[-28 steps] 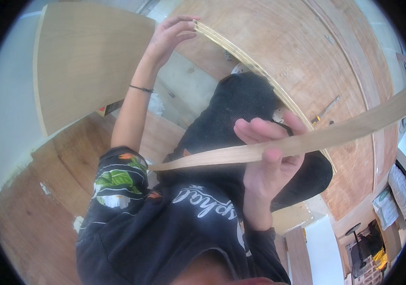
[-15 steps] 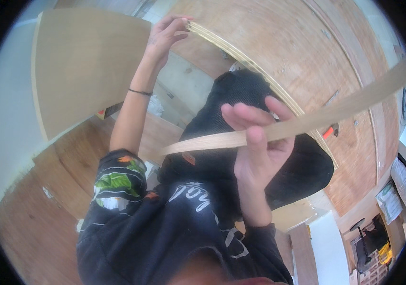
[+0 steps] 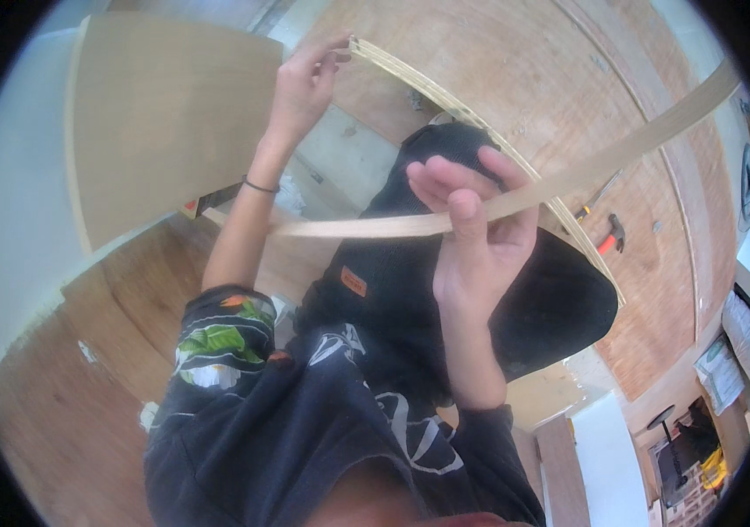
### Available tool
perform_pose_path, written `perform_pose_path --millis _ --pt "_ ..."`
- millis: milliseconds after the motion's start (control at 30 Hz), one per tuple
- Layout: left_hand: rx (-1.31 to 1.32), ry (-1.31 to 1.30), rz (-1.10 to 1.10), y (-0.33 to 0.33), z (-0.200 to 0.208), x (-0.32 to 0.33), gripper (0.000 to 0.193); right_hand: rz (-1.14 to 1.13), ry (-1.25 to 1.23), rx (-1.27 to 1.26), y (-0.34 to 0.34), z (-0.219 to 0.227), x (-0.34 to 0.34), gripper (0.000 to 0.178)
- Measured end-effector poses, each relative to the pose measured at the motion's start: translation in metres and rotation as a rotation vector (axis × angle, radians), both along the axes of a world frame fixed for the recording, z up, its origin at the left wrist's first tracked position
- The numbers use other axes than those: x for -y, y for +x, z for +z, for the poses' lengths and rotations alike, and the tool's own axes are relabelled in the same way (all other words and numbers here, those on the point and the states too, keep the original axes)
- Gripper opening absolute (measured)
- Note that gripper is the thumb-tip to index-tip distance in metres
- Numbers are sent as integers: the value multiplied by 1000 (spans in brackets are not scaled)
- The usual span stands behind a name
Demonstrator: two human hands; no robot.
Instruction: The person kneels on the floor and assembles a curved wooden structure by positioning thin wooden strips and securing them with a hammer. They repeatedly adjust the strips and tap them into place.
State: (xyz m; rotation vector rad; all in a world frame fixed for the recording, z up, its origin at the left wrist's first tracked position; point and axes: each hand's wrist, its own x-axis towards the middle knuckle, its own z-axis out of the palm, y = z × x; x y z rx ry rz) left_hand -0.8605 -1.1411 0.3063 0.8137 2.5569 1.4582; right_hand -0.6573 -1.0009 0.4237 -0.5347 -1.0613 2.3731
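My right hand [image 3: 480,237] is raised in front of my dark-trousered legs. A long, thin, pale wood edging strip [image 3: 586,173] runs between its thumb and fingers. The strip curves from beside my left forearm out to the upper right. My left hand [image 3: 309,75] reaches far forward, its bent fingers at the far corner of a plywood board [image 3: 515,70]. The board's layered edge [image 3: 428,83] faces me and passes along my knees. How the left fingertips sit on that corner is partly hidden.
A hammer [image 3: 610,235] with an orange handle and a screwdriver [image 3: 599,195] lie on the plywood. At the left stands a tan panel [image 3: 164,123] by a pale wall. Brown wood flooring [image 3: 76,351] spreads at the lower left. Bags [image 3: 748,334] lie at the right.
The strip's left end has risen and shifted left, and its far end has swung up. My right hand has risen slightly. My left fingers have bent in at the board's corner.
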Motion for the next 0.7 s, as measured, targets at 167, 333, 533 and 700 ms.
perform_pose_path --millis 167,333,533,700 --pt "-365 -479 -11 28 6 16 62 -17 28 2 -2 2 2 38" --pt "-488 -456 -6 38 4 12 69 -49 84 42 -4 4 9 36" --pt "-565 -575 -8 33 0 14 70 -88 179 76 -4 0 10 35" --pt "-627 -578 4 29 1 10 70 -91 232 83 -4 -4 8 35"
